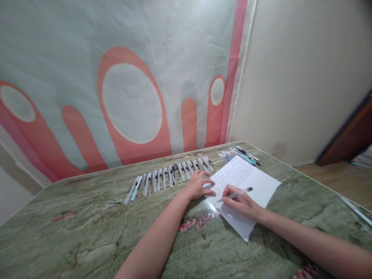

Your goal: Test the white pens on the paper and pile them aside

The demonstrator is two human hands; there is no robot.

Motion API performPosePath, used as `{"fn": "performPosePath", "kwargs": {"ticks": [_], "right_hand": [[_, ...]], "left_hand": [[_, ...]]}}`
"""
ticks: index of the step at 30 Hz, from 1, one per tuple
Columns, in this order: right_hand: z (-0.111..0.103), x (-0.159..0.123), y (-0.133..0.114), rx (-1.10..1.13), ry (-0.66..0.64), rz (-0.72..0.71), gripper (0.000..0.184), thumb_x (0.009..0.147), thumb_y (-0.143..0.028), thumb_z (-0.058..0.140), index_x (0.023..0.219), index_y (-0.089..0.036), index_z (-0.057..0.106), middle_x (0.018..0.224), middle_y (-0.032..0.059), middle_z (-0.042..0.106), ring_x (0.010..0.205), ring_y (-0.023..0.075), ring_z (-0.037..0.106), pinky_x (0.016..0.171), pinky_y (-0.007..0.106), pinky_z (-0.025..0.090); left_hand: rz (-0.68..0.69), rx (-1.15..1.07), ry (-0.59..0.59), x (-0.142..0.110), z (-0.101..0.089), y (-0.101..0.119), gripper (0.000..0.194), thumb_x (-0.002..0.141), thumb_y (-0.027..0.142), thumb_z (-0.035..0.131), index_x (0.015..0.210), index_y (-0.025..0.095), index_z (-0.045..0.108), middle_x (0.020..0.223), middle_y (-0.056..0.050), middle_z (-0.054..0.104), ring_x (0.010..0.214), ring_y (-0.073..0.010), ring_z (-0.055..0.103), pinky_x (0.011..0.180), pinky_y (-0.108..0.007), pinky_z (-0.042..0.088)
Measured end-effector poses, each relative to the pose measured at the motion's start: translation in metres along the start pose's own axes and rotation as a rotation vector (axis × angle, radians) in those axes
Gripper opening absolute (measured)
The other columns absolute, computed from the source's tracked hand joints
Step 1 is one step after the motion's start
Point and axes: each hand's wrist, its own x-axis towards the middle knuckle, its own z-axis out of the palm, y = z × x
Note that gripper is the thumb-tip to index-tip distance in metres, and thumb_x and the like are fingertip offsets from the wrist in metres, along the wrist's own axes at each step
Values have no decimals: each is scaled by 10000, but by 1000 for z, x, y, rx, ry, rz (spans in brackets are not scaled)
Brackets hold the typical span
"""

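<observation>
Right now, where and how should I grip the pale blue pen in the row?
Probably pinch the pale blue pen across its middle, left hand coming from above, finger and thumb along its long sides. It lies flat and slim, with other pens close on both sides.

Green, pink-flowered surface, carrying a row of pens along its far side, a bunch farther right, and a partly written sheet closer in.
</observation>
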Motion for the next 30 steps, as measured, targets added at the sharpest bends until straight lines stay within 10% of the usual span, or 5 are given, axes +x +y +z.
{"fn": "performPosePath", "kwargs": {"ticks": [30], "right_hand": [[4, -6, 13, -176, 26, -115, 133, 804, -220, 433, 677, -189, 406, 624, -25, 415, 594, 115, 397, 560, 248, 316]], "left_hand": [[-37, 239, -168, 0, 1, -6, 478, 653, 586, 538, 1013, 283, 627, 1104, -60, 482, 1052, -240, 351, 915, -391, 266]]}}
